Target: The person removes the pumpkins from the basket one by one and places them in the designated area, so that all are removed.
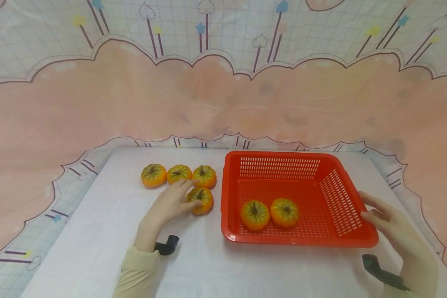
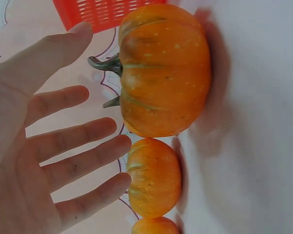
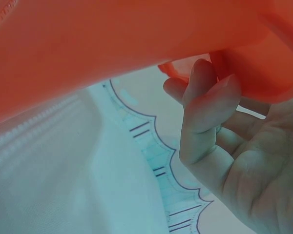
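Your right hand [image 1: 391, 221] grips the red basket [image 1: 298, 241] by its right rim. Your left hand [image 1: 171, 200] — fingers spread, holding nothing — is nearer the front pumpkin [image 1: 206, 200], just to its right, before the far row of pumpkins [image 1: 179, 170].

No words, labels, brands or numbers can be read. The printed signs that show are pictorial, on the patterned cloth [image 1: 223, 103] behind the work: in the head view's upper part, a blue star [image 1: 200, 27] near the centre, a yellow star [image 1: 158, 30] to its left, a solid blue heart-like shape [image 1: 282, 6] right of centre, and a dotted heart outline [image 1: 260, 40] below and left of that shape. Each tops a dark line. 1 more blue star, smaller, stands on the cloth at lower left. In the right wrist view, small marks at the upper left on the red basket [image 3: 112, 39] are too unclear to tell as slots or characters.
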Demonstrator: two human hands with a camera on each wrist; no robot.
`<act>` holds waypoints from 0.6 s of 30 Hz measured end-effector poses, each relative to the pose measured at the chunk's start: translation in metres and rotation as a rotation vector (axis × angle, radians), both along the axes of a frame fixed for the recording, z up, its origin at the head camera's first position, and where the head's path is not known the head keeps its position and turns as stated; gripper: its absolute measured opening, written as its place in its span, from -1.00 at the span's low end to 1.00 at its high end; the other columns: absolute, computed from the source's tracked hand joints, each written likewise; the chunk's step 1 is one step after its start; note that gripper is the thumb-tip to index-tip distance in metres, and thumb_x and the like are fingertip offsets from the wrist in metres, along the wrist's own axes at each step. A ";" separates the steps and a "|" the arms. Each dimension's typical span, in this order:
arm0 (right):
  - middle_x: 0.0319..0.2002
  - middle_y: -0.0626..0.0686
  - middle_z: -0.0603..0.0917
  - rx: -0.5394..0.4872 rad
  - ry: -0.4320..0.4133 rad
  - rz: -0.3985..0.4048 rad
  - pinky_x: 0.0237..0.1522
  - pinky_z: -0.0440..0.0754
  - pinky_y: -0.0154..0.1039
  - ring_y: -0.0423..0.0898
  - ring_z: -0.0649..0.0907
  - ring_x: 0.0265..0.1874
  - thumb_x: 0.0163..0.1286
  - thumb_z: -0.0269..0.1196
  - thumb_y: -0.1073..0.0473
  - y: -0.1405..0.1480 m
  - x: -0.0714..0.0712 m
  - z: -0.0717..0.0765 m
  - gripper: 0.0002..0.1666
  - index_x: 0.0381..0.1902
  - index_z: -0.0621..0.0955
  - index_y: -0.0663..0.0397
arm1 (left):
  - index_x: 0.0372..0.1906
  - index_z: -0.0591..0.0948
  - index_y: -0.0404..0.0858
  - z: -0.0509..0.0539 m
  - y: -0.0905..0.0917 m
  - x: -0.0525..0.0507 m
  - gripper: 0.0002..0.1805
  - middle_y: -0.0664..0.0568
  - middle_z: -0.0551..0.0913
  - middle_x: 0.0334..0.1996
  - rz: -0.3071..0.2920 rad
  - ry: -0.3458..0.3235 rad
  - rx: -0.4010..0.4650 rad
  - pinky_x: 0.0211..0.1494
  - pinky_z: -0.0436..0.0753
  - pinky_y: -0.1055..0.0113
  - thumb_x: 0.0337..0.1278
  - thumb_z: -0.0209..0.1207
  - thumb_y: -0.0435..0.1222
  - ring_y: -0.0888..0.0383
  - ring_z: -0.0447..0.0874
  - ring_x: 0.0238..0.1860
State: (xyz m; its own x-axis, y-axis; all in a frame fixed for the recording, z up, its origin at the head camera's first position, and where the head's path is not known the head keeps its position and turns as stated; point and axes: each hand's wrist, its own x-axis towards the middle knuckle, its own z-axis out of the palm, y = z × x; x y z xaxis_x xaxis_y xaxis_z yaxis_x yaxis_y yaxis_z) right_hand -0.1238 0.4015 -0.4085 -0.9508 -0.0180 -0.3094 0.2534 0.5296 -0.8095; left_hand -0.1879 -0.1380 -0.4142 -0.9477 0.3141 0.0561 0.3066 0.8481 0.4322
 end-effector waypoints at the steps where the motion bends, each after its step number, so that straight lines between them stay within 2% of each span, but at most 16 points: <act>1: 0.55 0.15 -0.12 0.001 0.003 0.001 0.16 -0.06 0.62 0.34 -0.13 0.44 0.44 0.03 -0.20 0.000 0.000 0.000 -0.15 0.53 -0.09 -0.31 | 0.30 0.43 -0.13 0.001 0.000 0.000 -0.29 -0.15 0.49 0.25 0.002 0.004 -0.001 0.31 0.43 -0.13 0.06 0.28 0.07 -0.17 0.45 0.25; 6: 0.55 0.14 -0.10 0.008 0.021 0.005 0.16 -0.04 0.62 0.34 -0.12 0.43 0.44 0.03 -0.19 0.001 0.001 -0.001 -0.15 0.53 -0.08 -0.31 | 0.33 0.40 -0.09 0.006 0.000 0.002 -0.29 -0.17 0.45 0.29 0.012 0.017 -0.006 0.33 0.40 -0.15 0.09 0.27 0.06 -0.20 0.42 0.28; 13: 0.56 -0.01 -0.05 -0.009 0.038 0.019 0.15 -0.02 0.61 0.29 -0.10 0.41 0.46 0.01 -0.16 0.003 0.002 -0.002 -0.21 0.53 -0.06 -0.37 | 0.35 0.40 -0.08 0.012 0.000 0.005 -0.30 -0.16 0.47 0.27 0.015 0.061 -0.003 0.32 0.41 -0.16 0.12 0.24 0.06 -0.19 0.44 0.27; 18: 0.55 0.08 -0.06 0.003 0.032 0.020 0.15 0.00 0.60 0.30 -0.08 0.40 0.45 0.01 -0.18 0.001 0.001 -0.001 -0.18 0.53 -0.07 -0.34 | 0.32 0.43 -0.12 0.017 0.002 0.009 -0.33 -0.12 0.51 0.22 -0.011 0.128 0.019 0.31 0.43 -0.11 0.14 0.24 0.04 -0.14 0.47 0.23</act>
